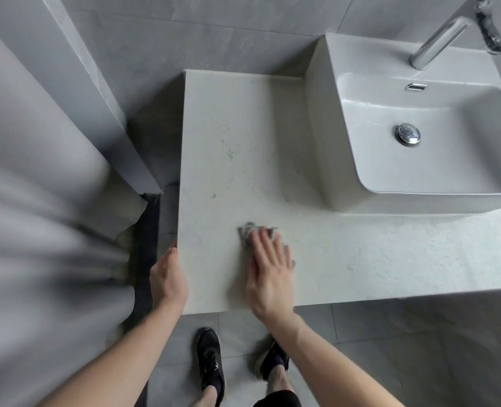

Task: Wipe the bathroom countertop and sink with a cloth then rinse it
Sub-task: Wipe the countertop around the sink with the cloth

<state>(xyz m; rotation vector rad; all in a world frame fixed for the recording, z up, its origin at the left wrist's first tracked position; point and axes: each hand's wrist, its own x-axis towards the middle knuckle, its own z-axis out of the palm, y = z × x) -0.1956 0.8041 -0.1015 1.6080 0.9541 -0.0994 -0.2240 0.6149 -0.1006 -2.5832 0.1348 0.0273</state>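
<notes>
Both forearms bare, no sleeves, no watch or rings visible on left hand or right hand. Black lace-up sneakers with a small pale mark on the left one. Dark shorts hem at near edge.

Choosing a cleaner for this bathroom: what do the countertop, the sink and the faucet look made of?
Countertop: pale stone or stone-look slab, matte, faintly veined and speckled. Sink: white glazed ceramic by its glossy, smooth rounded walls. Faucet: polished chrome-look metal with mirror-like reflections; the base metal cannot be told.
</notes>
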